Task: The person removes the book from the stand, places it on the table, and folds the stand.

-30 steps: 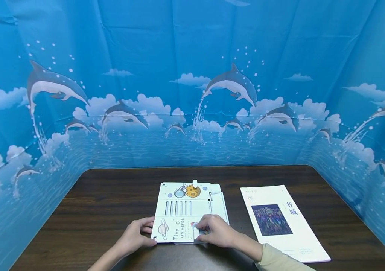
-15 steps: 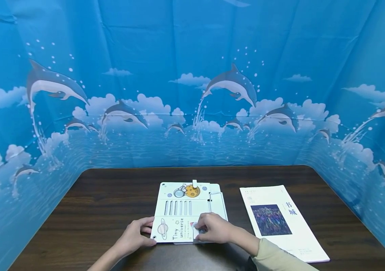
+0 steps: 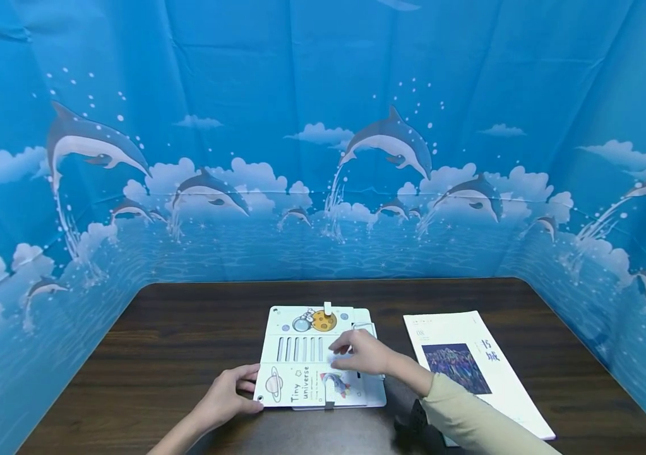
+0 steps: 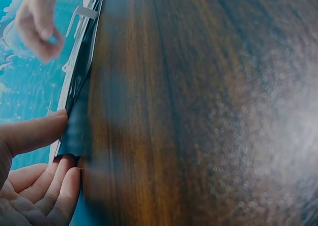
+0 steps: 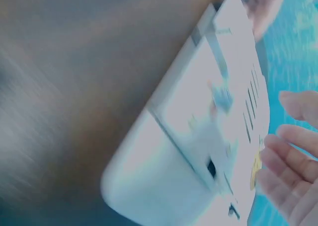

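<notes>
A flat white book stand (image 3: 277, 349), printed with a planet, an astronaut and "Tiny universe", lies on the dark wooden table. Slots run across its middle, and a small page clip (image 3: 329, 400) sits at its near edge. At the lower left corner my left hand (image 3: 226, 393) pinches the stand, thumb on top and fingers under the edge, as the left wrist view shows. Over the stand's right half hovers my right hand (image 3: 364, 352), fingers loosely bent and holding nothing. The right wrist view shows its fingers (image 5: 285, 154) apart from the panel.
Another clip (image 3: 328, 308) stands at the stand's far edge, and a bent wire (image 3: 364, 326) lies at its upper right. To the right is a white book (image 3: 504, 395) with a dark picture on its cover. A blue dolphin curtain (image 3: 323, 145) surrounds the table.
My right hand has let go of the clip at the near edge and moved up and away over the stand, uncovering the rocket print. The left hand keeps its place.
</notes>
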`<state>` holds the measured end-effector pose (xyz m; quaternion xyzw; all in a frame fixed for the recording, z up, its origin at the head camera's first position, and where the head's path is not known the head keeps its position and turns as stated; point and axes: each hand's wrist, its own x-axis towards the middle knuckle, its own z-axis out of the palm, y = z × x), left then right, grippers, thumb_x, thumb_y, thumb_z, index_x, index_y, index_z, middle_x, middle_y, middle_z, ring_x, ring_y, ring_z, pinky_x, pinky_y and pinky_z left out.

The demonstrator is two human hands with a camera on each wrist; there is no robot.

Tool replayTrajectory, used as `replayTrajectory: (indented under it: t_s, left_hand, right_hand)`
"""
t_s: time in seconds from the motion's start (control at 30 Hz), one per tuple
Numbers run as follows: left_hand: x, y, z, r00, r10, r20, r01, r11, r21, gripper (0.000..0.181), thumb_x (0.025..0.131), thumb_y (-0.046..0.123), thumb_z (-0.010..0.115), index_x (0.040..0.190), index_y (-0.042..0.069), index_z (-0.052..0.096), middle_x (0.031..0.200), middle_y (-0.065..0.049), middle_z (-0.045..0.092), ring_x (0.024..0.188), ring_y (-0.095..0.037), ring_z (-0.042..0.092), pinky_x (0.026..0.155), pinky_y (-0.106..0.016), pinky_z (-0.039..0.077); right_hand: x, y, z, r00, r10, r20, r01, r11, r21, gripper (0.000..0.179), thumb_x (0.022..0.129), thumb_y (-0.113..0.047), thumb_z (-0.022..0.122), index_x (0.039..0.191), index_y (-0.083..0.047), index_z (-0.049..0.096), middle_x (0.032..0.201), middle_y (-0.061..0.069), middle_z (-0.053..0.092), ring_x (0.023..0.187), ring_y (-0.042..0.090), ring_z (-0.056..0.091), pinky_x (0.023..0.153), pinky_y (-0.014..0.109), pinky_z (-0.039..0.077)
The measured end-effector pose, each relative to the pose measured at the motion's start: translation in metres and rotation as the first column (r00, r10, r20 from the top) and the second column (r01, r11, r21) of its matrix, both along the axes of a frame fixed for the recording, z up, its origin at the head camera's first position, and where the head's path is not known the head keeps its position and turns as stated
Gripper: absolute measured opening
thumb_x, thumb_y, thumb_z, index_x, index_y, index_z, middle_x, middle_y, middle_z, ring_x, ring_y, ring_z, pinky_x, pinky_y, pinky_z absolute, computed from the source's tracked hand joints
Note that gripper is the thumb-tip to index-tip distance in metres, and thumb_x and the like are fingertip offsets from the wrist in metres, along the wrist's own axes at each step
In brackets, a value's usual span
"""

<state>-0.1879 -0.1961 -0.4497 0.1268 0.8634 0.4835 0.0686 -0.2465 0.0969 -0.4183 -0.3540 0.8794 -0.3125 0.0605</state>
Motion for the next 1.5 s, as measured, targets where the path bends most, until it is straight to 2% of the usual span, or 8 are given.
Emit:
replayTrajectory:
  t_s: [0.17,0.27,0.53,0.63,0.73,0.87,1.13,1.5]
  left_hand:
    - [0.0,-0.002,0.001,1.0,0.0,-0.003,0.0,1.0,0.008,0.07,0.058,-0.001,0.08,0.118,-0.017,0.048,0.1,-0.016,0.062,0.081,-0.019,0.06,0.063,-0.022,0.048]
    - [0.0,-0.002,0.0,1.0,-0.01,-0.005,0.01,1.0,0.017,0.07,0.058,-0.002,0.08,0.118,-0.017,0.047,0.101,-0.017,0.062,0.082,-0.02,0.06,0.064,-0.023,0.049]
    - [0.001,-0.002,0.0,1.0,-0.025,-0.003,0.025,0.999,0.035,0.07,0.059,-0.003,0.079,0.119,-0.018,0.046,0.101,-0.018,0.062,0.082,-0.021,0.06,0.064,-0.023,0.049]
    - [0.002,-0.002,0.0,1.0,-0.018,0.001,0.018,0.999,0.028,0.07,0.058,-0.002,0.079,0.119,-0.017,0.047,0.102,-0.017,0.062,0.081,-0.02,0.06,0.064,-0.023,0.048]
    - [0.002,-0.002,0.0,1.0,-0.016,0.003,0.015,1.0,0.021,0.071,0.059,-0.001,0.08,0.119,-0.017,0.047,0.102,-0.017,0.062,0.081,-0.019,0.06,0.064,-0.022,0.048]
    - [0.002,-0.001,0.001,1.0,-0.022,-0.001,0.022,1.0,0.018,0.07,0.059,0.0,0.08,0.119,-0.016,0.047,0.102,-0.016,0.062,0.081,-0.018,0.06,0.064,-0.022,0.048]
    - [0.001,0.002,0.0,1.0,-0.019,0.013,0.019,0.999,0.041,0.071,0.059,-0.001,0.079,0.12,-0.016,0.047,0.102,-0.016,0.062,0.083,-0.02,0.059,0.063,-0.022,0.048]
    - [0.001,-0.001,0.0,1.0,-0.009,0.004,0.009,0.999,0.034,0.071,0.059,-0.001,0.08,0.119,-0.017,0.047,0.101,-0.016,0.062,0.082,-0.02,0.059,0.063,-0.022,0.048]
  right_hand:
    - [-0.037,-0.002,0.002,0.99,-0.132,-0.057,0.131,0.991,-0.032,0.03,0.08,-0.011,0.068,0.105,0.005,0.064,0.099,0.015,0.064,0.088,0.022,0.06,0.074,0.032,0.05]
    - [-0.055,-0.003,0.001,0.977,-0.21,-0.046,0.208,0.977,-0.043,0.033,0.08,-0.009,0.066,0.109,0.007,0.061,0.103,0.017,0.062,0.091,0.026,0.058,0.076,0.035,0.049]
    - [-0.081,-0.013,-0.015,0.956,-0.289,0.048,0.289,0.957,-0.005,0.044,0.082,-0.012,0.065,0.12,0.009,0.053,0.102,0.014,0.061,0.09,0.022,0.056,0.076,0.036,0.049]
    - [-0.086,-0.021,-0.021,0.95,-0.31,0.035,0.309,0.95,0.037,0.043,0.084,-0.016,0.065,0.12,0.006,0.054,0.096,0.009,0.061,0.084,0.018,0.055,0.072,0.032,0.047]
    - [-0.088,-0.026,-0.023,0.948,-0.316,-0.044,0.319,0.944,0.082,0.032,0.085,-0.016,0.064,0.111,0.002,0.061,0.085,0.007,0.059,0.074,0.016,0.051,0.063,0.028,0.043]
    - [-0.088,-0.029,-0.023,0.936,-0.334,-0.115,0.345,0.933,0.104,0.024,0.084,-0.014,0.064,0.104,-0.001,0.063,0.08,0.005,0.056,0.07,0.015,0.047,0.059,0.028,0.04]
    - [-0.09,-0.031,-0.022,0.912,-0.396,-0.105,0.407,0.905,0.122,0.024,0.082,-0.015,0.067,0.101,-0.003,0.06,0.082,0.002,0.055,0.072,0.013,0.049,0.063,0.027,0.044]
    - [-0.089,-0.035,-0.021,0.907,-0.401,-0.129,0.419,0.894,0.161,0.024,0.082,-0.017,0.067,0.101,-0.004,0.059,0.082,0.002,0.055,0.073,0.014,0.05,0.063,0.027,0.044]
